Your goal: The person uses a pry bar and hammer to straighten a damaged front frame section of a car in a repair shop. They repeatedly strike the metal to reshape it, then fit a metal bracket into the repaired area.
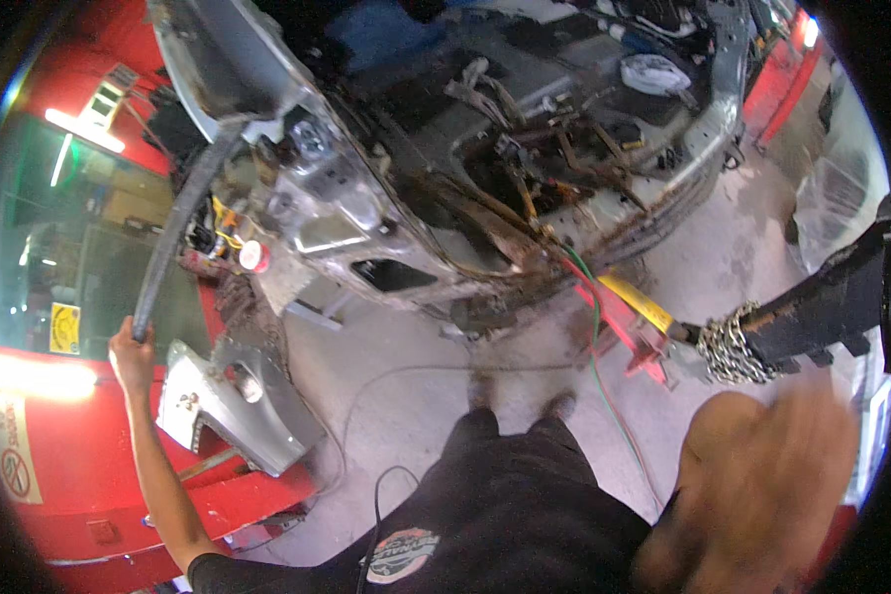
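Observation:
My left hand (132, 356) is raised at the left, its fingers wrapped round the lower end of a long, dark, slightly curved strip (173, 238). The strip rises to the grey panel (233, 69) at the rear corner of a stripped car body (346, 213); whether it is fixed there I cannot tell. Close to the camera at the lower right, my right hand (812, 445) is smeared by motion. Its fingers do not show clearly, nor whether they hold anything.
A silver body panel (247, 406) rests by a red vehicle (69, 505) at the left. Right of my feet are a red and yellow stand (639, 317), a chain (738, 346) round a black beam (822, 307), and hoses (599, 376) across the floor. Plastic sheeting (841, 198) hangs far right.

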Tool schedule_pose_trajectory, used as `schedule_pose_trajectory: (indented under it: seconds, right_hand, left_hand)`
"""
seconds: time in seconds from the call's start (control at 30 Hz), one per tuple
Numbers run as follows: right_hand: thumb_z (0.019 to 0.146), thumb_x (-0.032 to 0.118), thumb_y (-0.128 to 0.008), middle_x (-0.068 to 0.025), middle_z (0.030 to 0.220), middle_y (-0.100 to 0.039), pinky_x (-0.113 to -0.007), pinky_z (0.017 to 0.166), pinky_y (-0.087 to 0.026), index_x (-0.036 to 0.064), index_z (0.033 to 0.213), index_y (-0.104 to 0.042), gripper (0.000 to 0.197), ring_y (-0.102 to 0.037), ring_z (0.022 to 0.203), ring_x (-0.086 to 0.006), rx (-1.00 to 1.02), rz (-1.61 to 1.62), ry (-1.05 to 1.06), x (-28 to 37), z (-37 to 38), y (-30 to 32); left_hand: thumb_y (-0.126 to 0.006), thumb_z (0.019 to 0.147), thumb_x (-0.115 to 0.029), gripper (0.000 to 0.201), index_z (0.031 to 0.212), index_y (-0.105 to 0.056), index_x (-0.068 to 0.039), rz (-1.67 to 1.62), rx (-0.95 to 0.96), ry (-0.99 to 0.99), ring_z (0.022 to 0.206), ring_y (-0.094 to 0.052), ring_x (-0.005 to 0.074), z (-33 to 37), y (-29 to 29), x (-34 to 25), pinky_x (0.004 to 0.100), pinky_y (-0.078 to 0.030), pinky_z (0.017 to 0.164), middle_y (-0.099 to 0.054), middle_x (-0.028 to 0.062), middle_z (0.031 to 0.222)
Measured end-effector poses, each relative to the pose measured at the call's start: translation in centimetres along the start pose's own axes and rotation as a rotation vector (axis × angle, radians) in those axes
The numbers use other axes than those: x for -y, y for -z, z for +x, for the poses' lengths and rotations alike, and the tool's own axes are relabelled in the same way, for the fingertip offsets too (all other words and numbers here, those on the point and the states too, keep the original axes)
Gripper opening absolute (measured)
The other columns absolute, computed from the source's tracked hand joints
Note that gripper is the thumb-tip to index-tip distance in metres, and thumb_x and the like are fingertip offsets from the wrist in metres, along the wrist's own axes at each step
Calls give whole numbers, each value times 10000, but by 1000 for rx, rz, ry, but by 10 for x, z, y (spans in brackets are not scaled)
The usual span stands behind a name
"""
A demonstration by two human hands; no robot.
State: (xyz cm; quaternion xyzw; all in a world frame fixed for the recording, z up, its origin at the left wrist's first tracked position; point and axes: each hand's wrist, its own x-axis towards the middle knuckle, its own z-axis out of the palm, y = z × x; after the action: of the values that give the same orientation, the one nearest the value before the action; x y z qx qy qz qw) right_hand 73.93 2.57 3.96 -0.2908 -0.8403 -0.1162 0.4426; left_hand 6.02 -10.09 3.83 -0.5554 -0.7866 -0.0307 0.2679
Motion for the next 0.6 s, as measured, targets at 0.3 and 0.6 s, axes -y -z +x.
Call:
schedule_pose_trajectory:
  seconds: [0.3, 0.6]
  right_hand:
    - [949, 265, -665, -272, 1127, -716, -469, 917, -553, -10, 1179, -722, 363, -701, 1060, -420, 389, 74, -725, -213, -171, -228]
    - [939, 446, -649, -228, 1065, -738, -524, 844, -567, 111, 913, -699, 340, -691, 1065, -416, 786, -9, -265, -88, -173, -398]
  left_hand:
    - [-691, 944, -191, 220, 883, -580, -11, 5, 63, 74, 628, -568, 442, 17, -20, 13, 524, -426, 606, -556, 227, 668]
    - [-701, 886, -85, 153, 927, -594, 15, 82, -2, 31, 696, -606, 473, 12, -10, 6, 538, -432, 629, -594, 269, 730]
